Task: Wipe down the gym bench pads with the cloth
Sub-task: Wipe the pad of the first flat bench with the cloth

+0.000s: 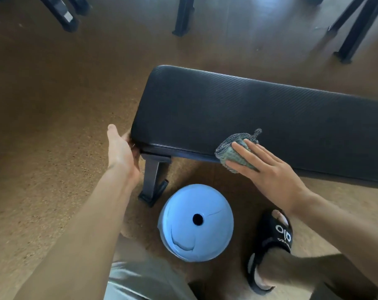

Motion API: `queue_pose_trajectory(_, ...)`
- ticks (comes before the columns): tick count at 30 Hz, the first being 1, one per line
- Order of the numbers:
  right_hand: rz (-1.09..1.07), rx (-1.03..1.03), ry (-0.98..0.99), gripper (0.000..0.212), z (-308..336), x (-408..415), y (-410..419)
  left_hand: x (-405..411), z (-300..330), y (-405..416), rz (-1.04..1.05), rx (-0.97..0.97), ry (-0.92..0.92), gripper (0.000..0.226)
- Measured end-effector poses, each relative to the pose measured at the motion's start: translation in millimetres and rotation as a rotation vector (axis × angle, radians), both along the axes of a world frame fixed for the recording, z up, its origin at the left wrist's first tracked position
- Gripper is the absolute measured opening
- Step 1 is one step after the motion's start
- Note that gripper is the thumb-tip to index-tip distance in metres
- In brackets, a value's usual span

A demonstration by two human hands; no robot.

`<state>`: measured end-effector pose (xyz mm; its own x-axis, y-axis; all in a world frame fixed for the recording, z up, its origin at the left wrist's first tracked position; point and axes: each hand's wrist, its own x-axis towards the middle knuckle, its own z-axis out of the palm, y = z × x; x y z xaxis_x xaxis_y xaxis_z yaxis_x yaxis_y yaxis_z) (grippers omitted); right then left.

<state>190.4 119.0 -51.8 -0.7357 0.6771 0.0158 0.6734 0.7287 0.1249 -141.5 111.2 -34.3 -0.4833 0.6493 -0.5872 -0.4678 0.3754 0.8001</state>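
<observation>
A crumpled grey-green mesh cloth lies on the near edge of the black textured bench pad, right of frame centre, pressed flat under the right hand's spread fingers. The left hand curls around the pad's left end corner. A light blue weight plate sits on the floor below, beside a black slide sandal.

Blue round weight beside black slipper

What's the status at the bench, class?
Right hand flat on cloth, near pad edge. Left hand grips pad's end. Nothing blocking.
</observation>
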Motion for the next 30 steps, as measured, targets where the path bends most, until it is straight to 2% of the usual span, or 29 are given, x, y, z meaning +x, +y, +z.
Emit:
queue_pose_trajectory(5,0.014,-0.044,0.001,0.088,-1,-57,19,12,-9,3,0.077,-0.001,0.062,0.063)
queue_pose_trajectory(9,0.071,-0.134,0.059,0.061,10,-102,43,23,-6,11,0.107,-0.101,0.098,0.068)
queue_pose_trajectory(11,0.07,-0.203,0.099,0.057,11,-101,46,38,0,16,0.119,-0.204,0.229,0.069)
queue_pose_trajectory(13,0.017,-0.24,0.148,0.056,10,-88,49,61,6,16,0.102,-0.24,0.504,0.068)
queue_pose_trajectory(15,-0.134,-0.237,0.207,0.058,11,-57,58,93,10,10,0.026,-0.188,0.862,0.07)
queue_pose_trajectory(17,-0.295,-0.253,0.224,0.058,11,-5,71,133,14,6,-0.081,-0.058,1.14,0.07)
queue_pose_trajectory(19,-0.39,-0.284,0.222,0.054,12,51,76,178,16,11,-0.249,0.087,1.317,0.066)
queue_pose_trajectory(21,-0.38,-0.315,0.24,0.053,19,83,73,225,17,25,-0.431,0.209,1.464,0.061)
queue_pose_trajectory(23,-0.304,-0.401,0.357,0.056,28,98,70,268,20,40,-0.582,0.284,1.56,0.057)
queue_pose_trajectory(25,-0.253,-0.522,0.564,0.061,41,118,74,298,25,50,-0.676,0.277,1.601,0.055)
queue_pose_trajectory(27,-0.255,-0.502,0.71,0.061,54,151,81,317,27,58,-0.757,0.225,1.637,0.054)
queue_pose_trajectory(29,-0.356,-0.398,0.719,0.054,56,193,89,333,25,67,-0.886,0.15,1.629,0.055)
queue_pose_trajectory(30,-0.432,-0.366,0.649,0.053,53,212,95,339,21,72,-0.965,0.099,1.605,0.056)
